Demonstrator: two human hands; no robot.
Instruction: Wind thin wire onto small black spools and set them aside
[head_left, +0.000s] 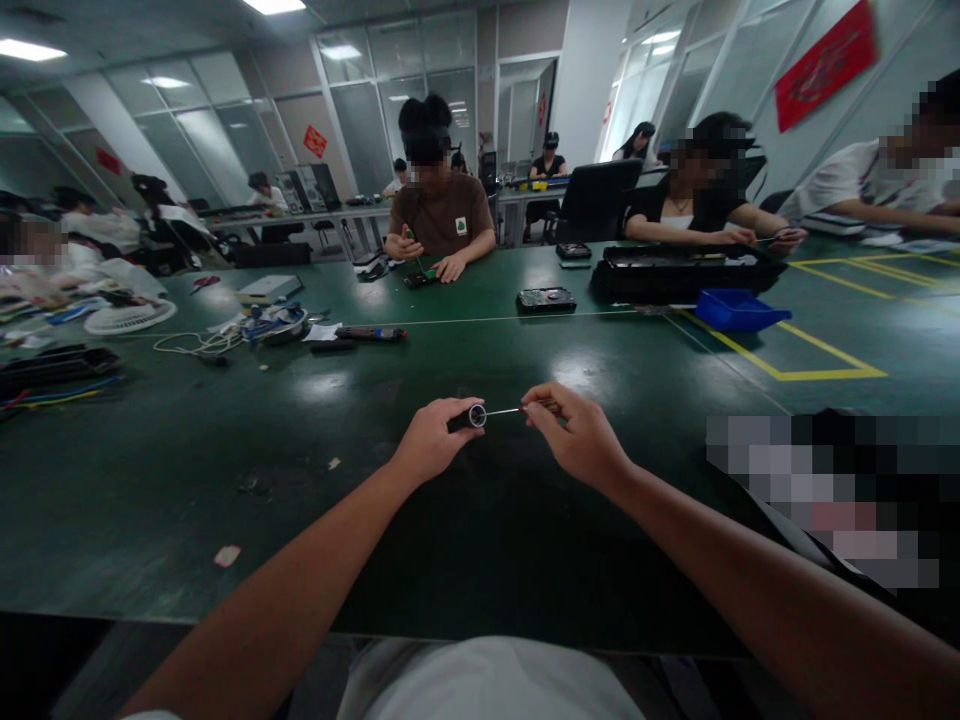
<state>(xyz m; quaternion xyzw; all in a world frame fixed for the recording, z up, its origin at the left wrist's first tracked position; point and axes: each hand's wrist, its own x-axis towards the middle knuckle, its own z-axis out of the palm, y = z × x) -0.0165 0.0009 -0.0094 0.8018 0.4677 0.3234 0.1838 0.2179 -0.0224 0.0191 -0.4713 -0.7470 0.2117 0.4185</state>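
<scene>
My left hand (437,438) is closed around a short black cylinder (477,415) whose round, pale-rimmed end faces right. In my right hand (574,430) is a screwdriver (504,411) with a thin metal shaft and a reddish part by the fingers. Its shaft points left, and the tip meets the cylinder's open end; whether it goes inside I cannot tell. Most of the screwdriver's handle is hidden by my fingers. Both hands are held above the green table (480,560), near its front edge.
Across the table a person in a brown shirt (442,215) works on a small dark part. A hard drive (546,299), a blue bin (739,310) and a long black casing (682,272) lie ahead. Tangled cables (274,323) and a dark tool (371,334) are at left.
</scene>
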